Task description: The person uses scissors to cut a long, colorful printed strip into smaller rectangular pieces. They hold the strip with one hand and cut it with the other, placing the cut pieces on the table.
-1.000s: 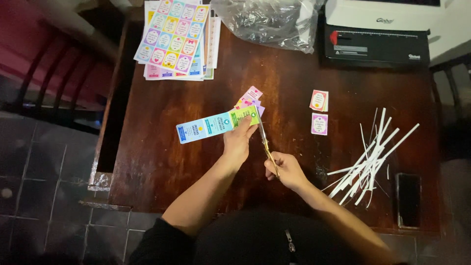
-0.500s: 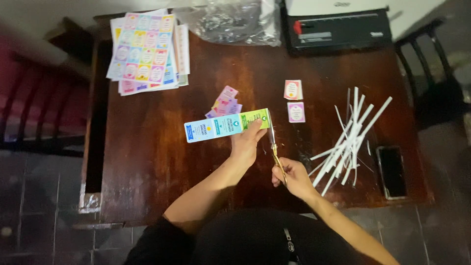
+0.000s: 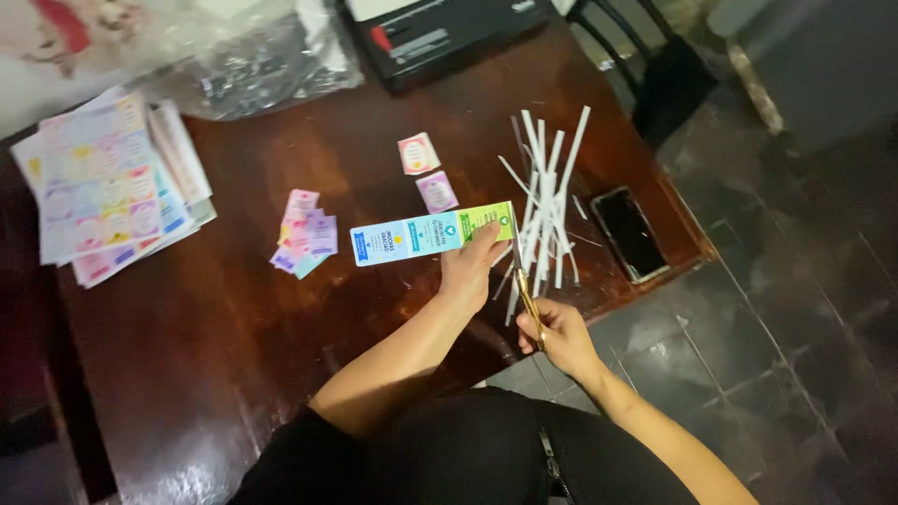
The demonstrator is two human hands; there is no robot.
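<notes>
My left hand (image 3: 475, 269) pinches the right end of a long printed paper strip (image 3: 426, 234), blue on the left and green on the right, held over a dark wooden table (image 3: 224, 327). My right hand (image 3: 558, 334) grips gold-handled scissors (image 3: 520, 266), whose blades point up along the strip's green end. A small pile of cut pastel cards (image 3: 307, 241) lies left of the strip. Two single cut labels (image 3: 426, 172) lie just above it.
White paper trimmings (image 3: 547, 201) lie scattered to the right beside a dark phone (image 3: 630, 233). A stack of uncut printed sheets (image 3: 105, 182) sits at the left, a clear plastic bag (image 3: 253, 56) and a black machine (image 3: 440, 33) at the back. A chair (image 3: 655, 65) stands at right.
The head view has swung and tilted, so the table now sits rotated and the floor shows at right. Both hands keep hold of the strip and scissors at its green end.
</notes>
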